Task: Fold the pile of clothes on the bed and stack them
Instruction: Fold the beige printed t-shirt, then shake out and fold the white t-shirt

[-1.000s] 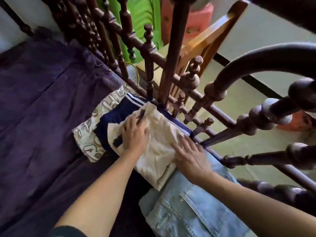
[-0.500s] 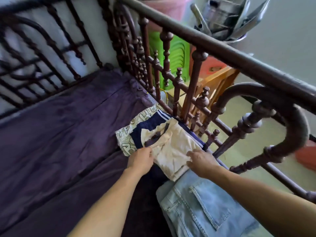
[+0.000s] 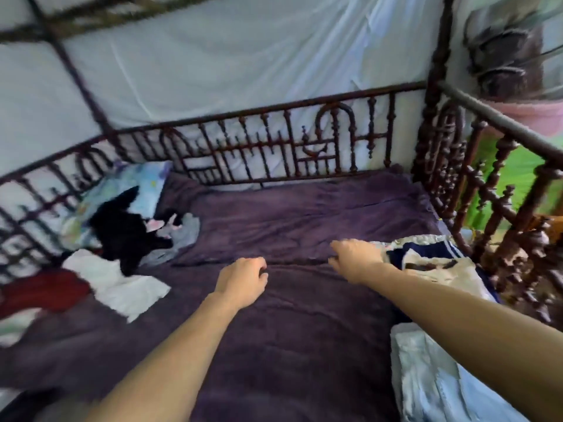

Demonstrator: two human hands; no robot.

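fingers [image 3: 262, 270] of your left hand [image 3: 242, 280] curl loosely inward with nothing in them. the hand hangs over the purple sheet [image 3: 304, 220], mid-bed. your right hand [image 3: 356, 258] reaches out near it, fingers relaxed and only slightly bent, also holding nothing. whether either hand touches the sheet: cannot tell, frame is motion-blurred.

folded stack sits at the right edge of the bed, against the side rail [image 3: 487, 208].
- top layer: cream garment [image 3: 438, 271] with dark marks.
- under it: navy garment [image 3: 426, 249], white stripes at its far edge.
- bottom: printed cloth [image 3: 408, 241], only its far margin showing.

your right wrist is just beside the stack's left edge.

jeans [image 3: 441, 388], pale blue, lie at the lower right, nearer you than the stack. your right forearm passes over them.

unfolded pile lies at the left side of the bed, well apart from both hands.
- black garment [image 3: 122, 229] sprawls over the corner of a patterned pillow [image 3: 122, 185].
- grey garment [image 3: 187, 233] is just right of the black one.
- white garment [image 3: 118, 286] lies in front of it.
- red garment [image 3: 42, 289] is at the far left edge.

back rail [image 3: 274, 141] of dark turned spindles runs along the far side. white fabric [image 3: 213, 56] hangs behind it.
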